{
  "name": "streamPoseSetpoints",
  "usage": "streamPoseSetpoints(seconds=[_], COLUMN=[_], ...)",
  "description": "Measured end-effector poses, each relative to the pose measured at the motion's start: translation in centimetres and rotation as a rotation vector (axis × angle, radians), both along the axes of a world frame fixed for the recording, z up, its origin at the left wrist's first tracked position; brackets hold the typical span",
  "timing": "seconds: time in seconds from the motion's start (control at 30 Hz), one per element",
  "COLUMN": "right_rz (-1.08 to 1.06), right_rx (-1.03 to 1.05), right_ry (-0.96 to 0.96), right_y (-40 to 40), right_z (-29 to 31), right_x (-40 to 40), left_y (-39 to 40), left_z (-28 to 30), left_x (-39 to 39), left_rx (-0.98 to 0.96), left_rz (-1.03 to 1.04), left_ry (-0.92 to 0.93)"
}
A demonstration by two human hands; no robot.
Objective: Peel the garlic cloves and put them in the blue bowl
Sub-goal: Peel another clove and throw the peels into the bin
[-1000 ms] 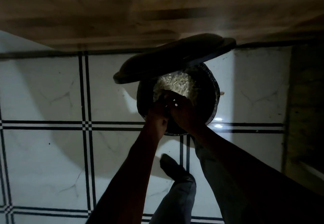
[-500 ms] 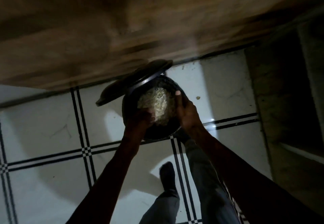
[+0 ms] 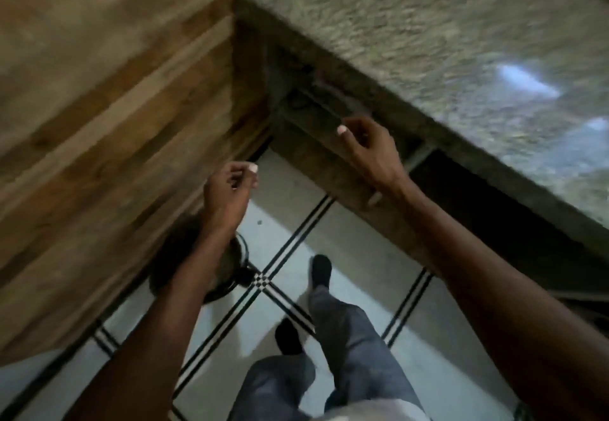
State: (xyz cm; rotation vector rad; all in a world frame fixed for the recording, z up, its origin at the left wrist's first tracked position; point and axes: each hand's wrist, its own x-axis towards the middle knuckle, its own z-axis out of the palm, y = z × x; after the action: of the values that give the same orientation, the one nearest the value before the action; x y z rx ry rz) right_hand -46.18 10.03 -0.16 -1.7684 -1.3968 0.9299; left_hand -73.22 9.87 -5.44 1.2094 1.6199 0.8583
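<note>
I see my left hand point(image 3: 229, 186) raised with fingers loosely curled, holding nothing. My right hand point(image 3: 369, 150) is the same, near the counter edge point(image 3: 379, 91). The dark bin point(image 3: 230, 265) stands on the floor below my left forearm; no blue bowl or garlic in view.

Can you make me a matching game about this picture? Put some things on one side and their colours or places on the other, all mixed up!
Things:
1. countertop
2. cabinet
3. floor
4. round container

Colour or place:
A. white with black lines
B. brown wood
C. speckled grey
D. dark, standing on the floor by the cabinet

Pairs: 1-C, 2-B, 3-A, 4-D
</note>
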Motion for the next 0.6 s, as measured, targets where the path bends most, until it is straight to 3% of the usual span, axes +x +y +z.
streamPoseSetpoints(seconds=[0.23,0.4,0.6], right_rz=[-0.394,-0.597,-0.736], right_rx=[0.113,0.129,0.072], right_ry=[-0.060,-0.053,-0.053], right_y=[-12.3,-19.7,-25.2], right_z=[8.8,9.3,7.7], right_x=[20.5,31.5,44.0], left_y=[-1.4,-4.3,-7.5], left_z=[9.2,11.8,10.5], left_x=[22.3,39.8,56.1], left_rx=[0.170,0.232,0.222], left_rz=[-0.471,-0.712,-0.856], left_ry=[0.017,0.032,0.107])
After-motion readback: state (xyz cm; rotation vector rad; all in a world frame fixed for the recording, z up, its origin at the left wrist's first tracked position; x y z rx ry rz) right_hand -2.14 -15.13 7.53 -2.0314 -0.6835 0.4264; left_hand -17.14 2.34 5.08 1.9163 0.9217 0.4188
